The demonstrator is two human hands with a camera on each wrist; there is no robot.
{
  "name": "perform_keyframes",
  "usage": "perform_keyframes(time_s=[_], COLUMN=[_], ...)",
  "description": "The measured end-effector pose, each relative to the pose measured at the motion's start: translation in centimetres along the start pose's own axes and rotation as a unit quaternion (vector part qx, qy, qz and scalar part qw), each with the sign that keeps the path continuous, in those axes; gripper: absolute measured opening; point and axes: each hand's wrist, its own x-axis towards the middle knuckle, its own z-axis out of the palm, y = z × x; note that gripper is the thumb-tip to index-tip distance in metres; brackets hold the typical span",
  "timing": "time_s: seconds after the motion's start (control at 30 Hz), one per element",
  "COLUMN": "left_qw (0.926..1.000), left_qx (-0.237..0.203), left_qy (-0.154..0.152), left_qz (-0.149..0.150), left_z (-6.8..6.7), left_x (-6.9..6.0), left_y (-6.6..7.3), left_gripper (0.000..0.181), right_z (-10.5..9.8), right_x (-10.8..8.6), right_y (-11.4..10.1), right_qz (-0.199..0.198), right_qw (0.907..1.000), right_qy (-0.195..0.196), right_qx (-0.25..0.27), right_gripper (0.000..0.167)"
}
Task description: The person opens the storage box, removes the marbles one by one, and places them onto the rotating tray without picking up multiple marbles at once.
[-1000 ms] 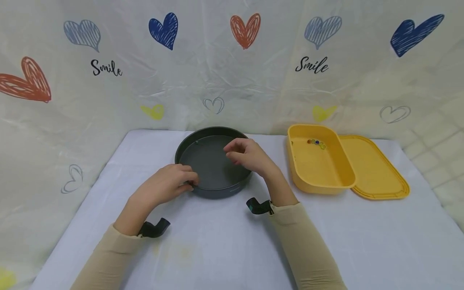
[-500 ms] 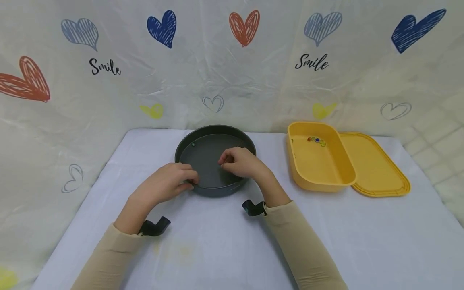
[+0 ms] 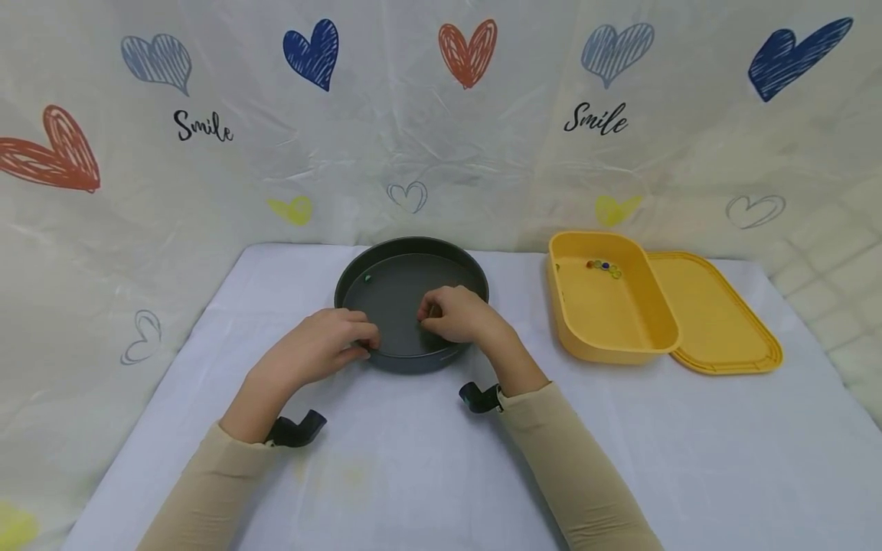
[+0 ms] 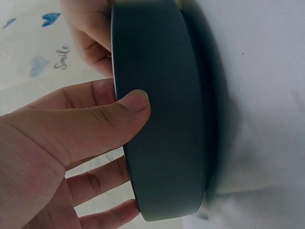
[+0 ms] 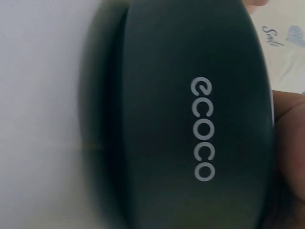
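A round dark tray with a raised wall stands on the table. My left hand grips its near left rim; in the left wrist view the thumb presses the outer wall and the other fingers reach over the rim. Inside the tray, low over its floor, is my right hand, with fingers curled and thumb close to the index finger. Whatever lies between those fingertips is hidden; the right wrist view mostly shows the tray wall with "ecoco" lettering. A tiny green bead-like piece sits near the tray's back left.
To the right stands a yellow box with several small coloured bead-like pieces at its back. Its flat yellow lid lies beside it, partly under its edge. A white cloth covers the table, and a printed curtain hangs behind.
My right hand has moved down and slightly left, from above the tray's right side to low over its floor. The green piece has shifted slightly left and nearer. My left hand keeps its grip.
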Motion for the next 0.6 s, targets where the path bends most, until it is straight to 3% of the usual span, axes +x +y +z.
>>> perform_keyframes(time_s=[0.6], left_qw=[0.9999], left_qx=[-0.008], left_qy=[-0.008], left_qz=[-0.008], left_z=[-0.10], left_x=[-0.04], left_y=[0.09], left_gripper=[0.021], right_z=[0.41], right_x=[-0.09], right_y=[-0.34], right_qz=[0.012], right_qw=[0.9994], right_qy=[0.009], right_qx=[-0.031], right_gripper=[0.006])
